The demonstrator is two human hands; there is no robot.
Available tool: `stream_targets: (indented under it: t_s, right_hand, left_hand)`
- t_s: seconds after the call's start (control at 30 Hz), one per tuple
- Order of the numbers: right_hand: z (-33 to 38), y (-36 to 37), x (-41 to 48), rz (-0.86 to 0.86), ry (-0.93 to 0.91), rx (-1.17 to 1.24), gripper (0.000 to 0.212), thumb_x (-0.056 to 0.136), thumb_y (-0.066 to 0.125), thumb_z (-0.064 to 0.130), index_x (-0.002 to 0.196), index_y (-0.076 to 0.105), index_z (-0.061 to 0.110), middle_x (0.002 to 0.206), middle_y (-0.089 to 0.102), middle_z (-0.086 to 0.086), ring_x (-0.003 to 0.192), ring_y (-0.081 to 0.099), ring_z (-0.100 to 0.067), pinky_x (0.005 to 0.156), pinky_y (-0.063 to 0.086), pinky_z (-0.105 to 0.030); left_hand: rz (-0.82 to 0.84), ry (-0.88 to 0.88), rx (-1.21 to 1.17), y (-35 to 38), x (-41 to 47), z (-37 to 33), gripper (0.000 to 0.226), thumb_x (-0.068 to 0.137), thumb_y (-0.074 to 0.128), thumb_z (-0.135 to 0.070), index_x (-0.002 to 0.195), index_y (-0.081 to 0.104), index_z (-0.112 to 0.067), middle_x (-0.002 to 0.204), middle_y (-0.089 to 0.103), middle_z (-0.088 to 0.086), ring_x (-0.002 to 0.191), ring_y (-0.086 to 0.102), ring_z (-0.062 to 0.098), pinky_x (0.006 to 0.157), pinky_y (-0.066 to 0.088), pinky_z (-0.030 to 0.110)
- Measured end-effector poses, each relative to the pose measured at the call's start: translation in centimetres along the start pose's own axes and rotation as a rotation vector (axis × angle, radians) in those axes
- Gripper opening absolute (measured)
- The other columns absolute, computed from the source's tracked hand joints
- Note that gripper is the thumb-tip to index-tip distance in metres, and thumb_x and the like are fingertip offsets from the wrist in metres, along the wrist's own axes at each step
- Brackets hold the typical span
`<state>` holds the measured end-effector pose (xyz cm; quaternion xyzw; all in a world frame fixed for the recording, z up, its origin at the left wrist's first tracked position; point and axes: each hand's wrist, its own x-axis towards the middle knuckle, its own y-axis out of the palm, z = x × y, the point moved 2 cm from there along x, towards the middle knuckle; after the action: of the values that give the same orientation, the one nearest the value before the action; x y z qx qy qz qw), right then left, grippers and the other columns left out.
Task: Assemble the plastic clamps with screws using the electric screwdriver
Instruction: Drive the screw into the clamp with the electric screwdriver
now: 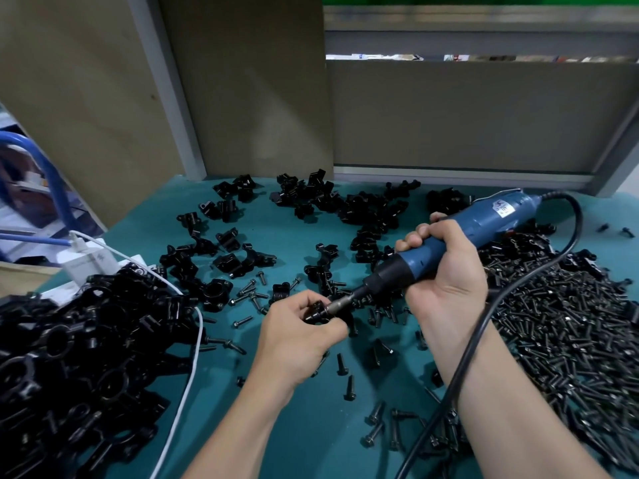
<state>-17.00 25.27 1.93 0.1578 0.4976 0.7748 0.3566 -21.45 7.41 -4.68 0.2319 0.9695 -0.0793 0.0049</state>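
The left hand (pixel 297 337) pinched a small black plastic clamp (pixel 315 315) between thumb and curled fingertips, low over the teal work mat (pixel 304 430). The right hand (pixel 449 267) was wrapped in a full fist round the blue electric screwdriver (pixel 484 219). The tool slanted down and to the left, so that its metal bit (pixel 340 301) met the clamp at the left fingertips. The two hands were close together, joined only through tool and clamp. Whether a screw sat under the bit could not be told, as fingers and clamp hid it.

All the stock lay loose on the mat. A deep pile of black screws (pixel 570 323) spread along the right side, under and beyond the right forearm. A heap of black clamps (pixel 69 357) filled the near left corner. Separate clamp pieces (pixel 311 205) were scattered across the far middle, and stray screws (pixel 340 363) lay between the forearms.

Both forearms reached in from the bottom edge, the left wrist bent inward and the right wrist held higher. The screwdriver's black cord (pixel 484 323) looped from its rear end down across the right wrist. A white cable (pixel 188 385) ran from a white charger (pixel 88 262) at the left, past the clamp heap. Brown panels (pixel 259 81) stood behind the mat.
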Motion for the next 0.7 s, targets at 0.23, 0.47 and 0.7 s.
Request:
stream_targets:
  t_s: [0.23,0.47,0.7]
  right_hand:
    - [-0.7,-0.3,-0.1,0.011,-0.013,-0.001,0.022,0.09,0.049,-0.007,0.09,0.046,0.014,0.066,0.05,-0.003,0.052,0.048,-0.015,0.055,0.047,-0.027]
    - [-1.1,-0.4,-0.1,0.013,-0.007,0.005,0.022,0.089,0.048,-0.008,0.088,0.047,0.014,0.067,0.049,-0.003,0.052,0.048,-0.015,0.055,0.048,-0.027]
    - [-1.2,-0.3,-0.1,0.032,-0.032,-0.02,0.022,0.09,0.047,-0.008,0.089,0.047,0.014,0.067,0.05,-0.003,0.052,0.048,-0.015,0.053,0.049,-0.028]
  left_hand:
    - [-0.065,-0.027,0.054,-0.1,0.0,0.1,0.017,0.068,0.076,-0.014,0.071,0.069,-0.029,0.047,0.051,-0.009,0.036,0.035,0.01,0.039,0.028,0.017]
    - [-0.097,-0.021,0.092,-0.3,0.1,0.1,0.02,0.07,0.077,-0.011,0.07,0.071,-0.03,0.047,0.054,-0.009,0.036,0.038,0.009,0.038,0.029,0.017]
    - [-0.1,-0.025,0.094,-0.2,0.0,0.1,0.018,0.07,0.077,-0.012,0.073,0.073,-0.029,0.048,0.053,-0.01,0.037,0.038,0.01,0.038,0.03,0.018]
